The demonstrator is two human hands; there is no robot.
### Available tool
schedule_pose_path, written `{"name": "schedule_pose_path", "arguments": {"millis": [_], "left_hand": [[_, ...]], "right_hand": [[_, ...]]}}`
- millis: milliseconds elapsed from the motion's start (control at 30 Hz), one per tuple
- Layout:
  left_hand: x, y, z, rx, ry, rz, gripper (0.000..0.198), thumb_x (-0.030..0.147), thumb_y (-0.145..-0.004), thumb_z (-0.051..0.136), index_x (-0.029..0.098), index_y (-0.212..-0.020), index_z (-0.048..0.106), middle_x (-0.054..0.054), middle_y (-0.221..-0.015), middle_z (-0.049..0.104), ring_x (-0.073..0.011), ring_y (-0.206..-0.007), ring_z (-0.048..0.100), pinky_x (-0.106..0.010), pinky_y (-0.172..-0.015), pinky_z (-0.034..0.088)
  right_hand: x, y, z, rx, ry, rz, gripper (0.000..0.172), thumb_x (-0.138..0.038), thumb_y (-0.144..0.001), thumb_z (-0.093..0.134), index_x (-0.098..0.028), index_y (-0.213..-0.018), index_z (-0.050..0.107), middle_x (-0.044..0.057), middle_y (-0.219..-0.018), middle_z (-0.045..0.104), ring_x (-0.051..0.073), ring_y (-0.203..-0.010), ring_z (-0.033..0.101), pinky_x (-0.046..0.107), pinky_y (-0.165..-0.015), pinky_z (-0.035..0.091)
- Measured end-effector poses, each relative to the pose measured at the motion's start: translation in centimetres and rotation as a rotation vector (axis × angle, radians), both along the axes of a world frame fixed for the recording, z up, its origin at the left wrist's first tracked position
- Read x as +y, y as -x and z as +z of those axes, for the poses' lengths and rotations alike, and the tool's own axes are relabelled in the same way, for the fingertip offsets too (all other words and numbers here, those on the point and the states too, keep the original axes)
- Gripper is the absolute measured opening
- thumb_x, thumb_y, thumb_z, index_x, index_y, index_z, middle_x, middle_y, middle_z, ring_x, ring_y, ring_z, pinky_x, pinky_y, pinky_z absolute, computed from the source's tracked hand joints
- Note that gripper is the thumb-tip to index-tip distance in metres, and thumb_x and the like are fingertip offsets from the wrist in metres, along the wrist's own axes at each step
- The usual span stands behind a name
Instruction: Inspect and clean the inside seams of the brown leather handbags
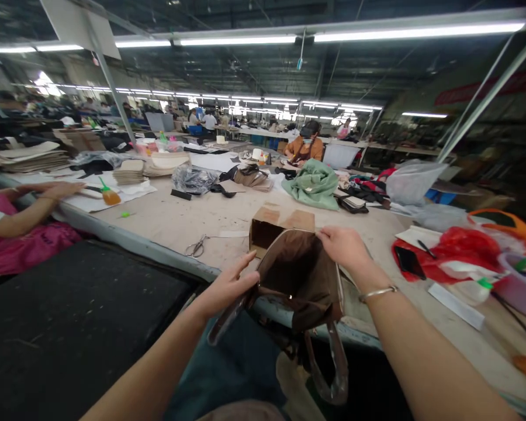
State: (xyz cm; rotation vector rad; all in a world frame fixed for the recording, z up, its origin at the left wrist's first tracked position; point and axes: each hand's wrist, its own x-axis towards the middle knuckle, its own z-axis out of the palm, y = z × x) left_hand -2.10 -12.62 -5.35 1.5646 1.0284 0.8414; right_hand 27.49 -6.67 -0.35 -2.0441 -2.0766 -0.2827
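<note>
A brown handbag [298, 275] hangs at the table's front edge, its mouth facing me and its dark lining showing. Two handles, which look wrapped in clear film, dangle below it. My right hand [344, 248] pinches the bag's upper right rim between thumb and fingers. At the left side of the opening, my left hand [228, 286] has its fingers stretched out and apart, with the thumb against the rim. Directly behind the bag sits an open cardboard box [300, 220]. Scissors [197, 248] lie on the table to the left of it.
On the worktable [158, 219] are a green cloth bundle [313, 184], a clear plastic bag [195, 179] and stacked pieces. A phone [409, 262], red plastic bag [469, 251] and purple basin [521, 286] lie right. A co-worker's arm [39, 199] rests left, near an orange glue bottle [109, 194].
</note>
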Motion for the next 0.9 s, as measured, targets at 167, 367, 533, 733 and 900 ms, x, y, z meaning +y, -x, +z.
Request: {"name": "schedule_pose_path", "arguments": {"millis": [167, 367, 533, 733, 900], "left_hand": [[-4.4, 1.0, -5.2, -0.036, 0.117, -0.066, 0.075, 0.049, -0.08, 0.055, 0.015, -0.141, 0.026, -0.01, -0.142, 0.036, -0.0237, -0.13, 0.035, -0.036, -0.107, 0.03], [-4.1, 0.1, -4.4, 0.202, -0.086, -0.02, 0.044, 0.038, -0.086, 0.047, 0.02, -0.126, 0.051, -0.006, -0.123, 0.058, -0.0216, -0.112, 0.054, -0.032, -0.097, 0.043], [-4.1, -0.5, -4.5, 0.275, -0.289, 0.083, 0.034, 0.034, -0.082, 0.052, 0.024, -0.114, 0.061, -0.005, -0.108, 0.066, -0.02, -0.096, 0.062, -0.024, -0.084, 0.05], [-4.1, -0.3, -5.4, 0.214, -0.374, 0.101, 0.032, 0.028, -0.085, 0.049, 0.022, -0.114, 0.061, -0.006, -0.086, 0.066, -0.0154, -0.078, 0.063, -0.02, -0.072, 0.051], [-3.5, -0.1, -5.4, 0.241, -0.388, 0.093, 0.03, 0.028, -0.084, 0.05, 0.021, -0.11, 0.063, -0.008, -0.085, 0.066, -0.0168, -0.077, 0.063, -0.021, -0.07, 0.052]], "right_hand": [[-0.2, -1.2, -0.8, 0.168, 0.072, 0.084, 0.046, -0.046, -0.091, 0.029, -0.022, -0.084, 0.068, 0.008, -0.093, 0.07, 0.024, -0.088, 0.062, 0.033, -0.075, 0.044], [-0.3, -0.7, -0.6, 0.812, 0.141, 0.383, 0.04, -0.038, -0.086, 0.042, -0.022, -0.119, 0.059, 0.002, -0.125, 0.056, 0.021, -0.118, 0.047, 0.037, -0.103, 0.03], [1.1, 0.2, -1.3, 1.356, 0.293, 0.303, 0.034, -0.035, -0.074, 0.053, -0.017, -0.098, 0.069, 0.005, -0.106, 0.067, 0.026, -0.1, 0.06, 0.037, -0.087, 0.046], [2.3, -0.5, -1.1, 1.589, 0.441, 0.348, 0.082, -0.072, -0.081, 0.009, -0.018, -0.127, 0.05, 0.012, -0.12, 0.059, 0.028, -0.106, 0.058, 0.044, -0.083, 0.048], [2.7, 0.7, 0.6, 0.911, 0.192, 0.48, 0.052, -0.053, -0.081, 0.052, -0.023, -0.123, 0.055, 0.007, -0.118, 0.06, 0.023, -0.105, 0.056, 0.035, -0.091, 0.042]]}}
